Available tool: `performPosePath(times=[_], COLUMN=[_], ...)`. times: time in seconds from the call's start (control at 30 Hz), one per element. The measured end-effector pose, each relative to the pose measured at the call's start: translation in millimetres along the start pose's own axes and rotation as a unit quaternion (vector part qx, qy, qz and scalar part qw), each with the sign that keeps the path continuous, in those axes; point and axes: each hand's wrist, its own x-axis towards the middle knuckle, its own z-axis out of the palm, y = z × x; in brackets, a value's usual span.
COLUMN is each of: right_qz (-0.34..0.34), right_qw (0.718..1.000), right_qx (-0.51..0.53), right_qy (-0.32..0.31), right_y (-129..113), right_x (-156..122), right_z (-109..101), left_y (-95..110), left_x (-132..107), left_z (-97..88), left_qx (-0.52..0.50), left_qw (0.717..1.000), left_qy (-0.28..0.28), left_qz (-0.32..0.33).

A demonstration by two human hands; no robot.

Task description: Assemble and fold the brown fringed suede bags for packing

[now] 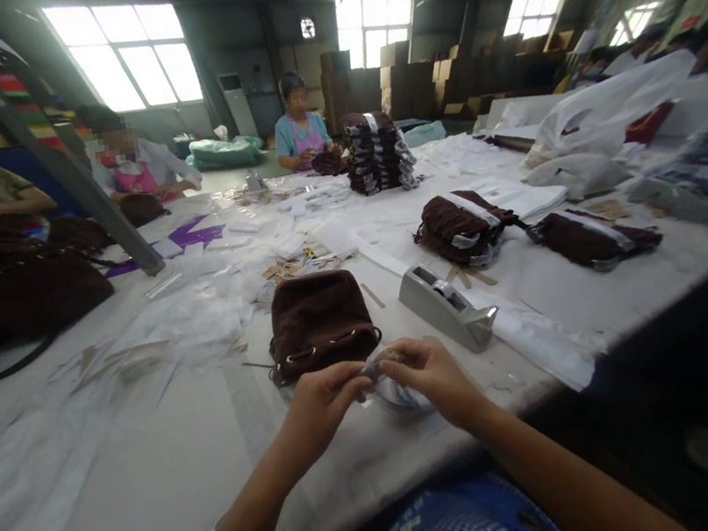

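Note:
My left hand (pixel 322 401) and my right hand (pixel 428 371) meet at the near edge of the white table (pixel 159 472). Both pinch a small clear, crinkled plastic piece (pixel 388 380) between their fingertips; what it is exactly is too small to tell. Just beyond my hands lies a dark brown drawstring pouch (pixel 319 319) with a gold cord. A grey tape dispenser (pixel 445 305) stands to the right of the pouch, close to my right hand.
Bundles of brown pouches (pixel 463 227) (pixel 593 237) lie to the right, a tall stack (pixel 377 151) stands farther back. Paper scraps and plastic sleeves (pixel 298 247) litter the middle. Three other people sit at the left and far side. White bags (pixel 598 118) lie far right.

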Motion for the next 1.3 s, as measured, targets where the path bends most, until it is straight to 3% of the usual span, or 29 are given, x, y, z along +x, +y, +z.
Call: performPosePath(times=[0.17,0.3,0.43,0.57,0.8,0.93,1.03,1.17,1.23,1.3], right_qz=[0.022,-0.007,-0.039,-0.082,-0.117,-0.134,-0.155,-0.170,-0.173,-0.178], right_qw=[0.999,0.999,0.996,0.991,0.989,0.984,0.977,0.973,0.974,0.975], right_qx=[0.048,0.022,0.001,-0.024,-0.056,-0.108,-0.140,-0.149,-0.144,-0.134], right_qy=[-0.013,0.034,0.079,0.099,0.065,0.046,0.050,0.048,0.038,0.022], right_y=[2.2,1.6,2.3,9.0,22.7,26.6,29.0,31.7,32.2,31.8], right_x=[0.1,-0.4,-0.8,-5.8,-23.0,-27.8,-30.9,-35.6,-37.6,-39.3], right_z=[8.8,10.8,11.1,8.7,-1.3,-1.0,-1.4,-3.6,-3.5,-2.1], left_y=[-3.3,-4.9,-18.7,-47.3,-80.2,-90.4,-90.1,-77.2,-72.4,-72.7], left_x=[-1.1,-2.4,-9.4,-25.2,-41.7,-39.7,-49.8,-82.0,-95.9,-101.3], left_z=[3.5,-0.9,-17.6,-40.0,-74.3,-84.3,-81.2,-57.5,-42.1,-32.2], left_qx=[-0.004,0.033,0.094,0.167,0.313,0.346,0.326,0.252,0.240,0.268], left_qw=[1.000,0.999,0.995,0.982,0.931,0.916,0.923,0.929,0.938,0.943], left_qy=[0.022,0.026,-0.010,-0.022,0.009,0.068,0.156,0.270,0.250,0.188], left_qz=[-0.007,0.011,0.034,0.083,0.189,0.191,0.131,0.020,0.017,0.059])
